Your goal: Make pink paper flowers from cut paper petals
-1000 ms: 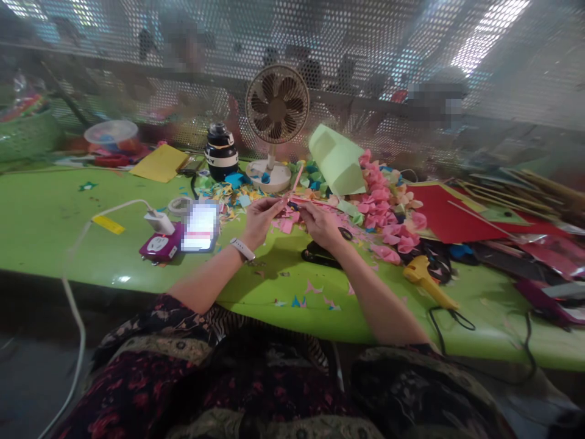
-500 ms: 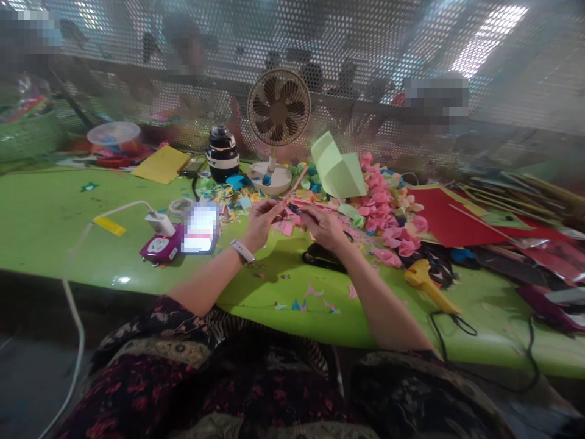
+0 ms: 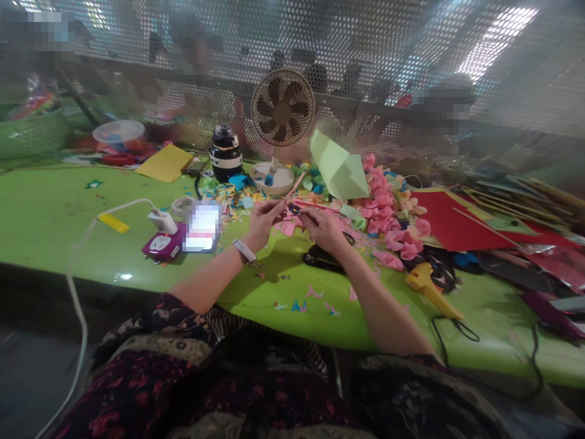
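My left hand (image 3: 262, 224), with a white band at the wrist, is closed in a pinch on a thin pink paper strip (image 3: 297, 183) that slants up and to the right. Close against it, my right hand (image 3: 324, 228) pinches a small dark tool (image 3: 294, 208) with a yellow spot; its exact kind is too small to tell. Pink paper scraps (image 3: 287, 228) lie just below the fingertips. Under my right forearm rests a black stapler-like object (image 3: 320, 258), partly covered by the arm. Right of the hands is a heap of pink folded paper petals (image 3: 381, 198).
Behind the hands stand a small fan (image 3: 283, 110) and a black jar-shaped bottle (image 3: 225, 155). A lit phone (image 3: 201, 228) leans by a purple power socket (image 3: 162, 244). Folded green paper (image 3: 340, 167), red sheets (image 3: 450, 219) and a yellow glue gun (image 3: 432, 289) lie around.
The view has shifted slightly. The dark tool between my hands has turned a little and shows a yellow spot; both hands keep nearly the same place and grip.
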Motion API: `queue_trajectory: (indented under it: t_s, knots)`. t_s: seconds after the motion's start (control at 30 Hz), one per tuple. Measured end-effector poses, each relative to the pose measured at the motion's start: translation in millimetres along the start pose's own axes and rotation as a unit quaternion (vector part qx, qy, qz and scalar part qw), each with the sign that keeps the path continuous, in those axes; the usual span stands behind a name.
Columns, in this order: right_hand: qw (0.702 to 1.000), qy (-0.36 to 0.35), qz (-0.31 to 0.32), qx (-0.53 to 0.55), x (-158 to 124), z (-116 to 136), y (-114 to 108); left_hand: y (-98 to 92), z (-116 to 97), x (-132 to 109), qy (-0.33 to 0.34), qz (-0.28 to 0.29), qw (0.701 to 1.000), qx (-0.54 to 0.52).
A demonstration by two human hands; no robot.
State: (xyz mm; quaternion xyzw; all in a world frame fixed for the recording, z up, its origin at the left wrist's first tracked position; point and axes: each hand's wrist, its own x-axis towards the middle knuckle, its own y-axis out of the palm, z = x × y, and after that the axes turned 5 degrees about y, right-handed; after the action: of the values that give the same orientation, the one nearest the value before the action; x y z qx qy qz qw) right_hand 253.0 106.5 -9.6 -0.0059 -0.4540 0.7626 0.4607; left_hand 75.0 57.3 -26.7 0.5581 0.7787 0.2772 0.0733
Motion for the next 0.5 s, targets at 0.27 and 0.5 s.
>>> queue_trajectory:
  t_s: [0.27, 0.5]
  knots:
    - [0.998, -0.007, -0.033, -0.061, -3, 1, 8, 0.9, 2, 0, 0.035, -0.005, 0.999, 0.013]
    - [0.999, 0.028, -0.024, -0.011, 1, -1, -1, 5.7, -3, -5, 0.034, 0.012, 0.999, 0.031]
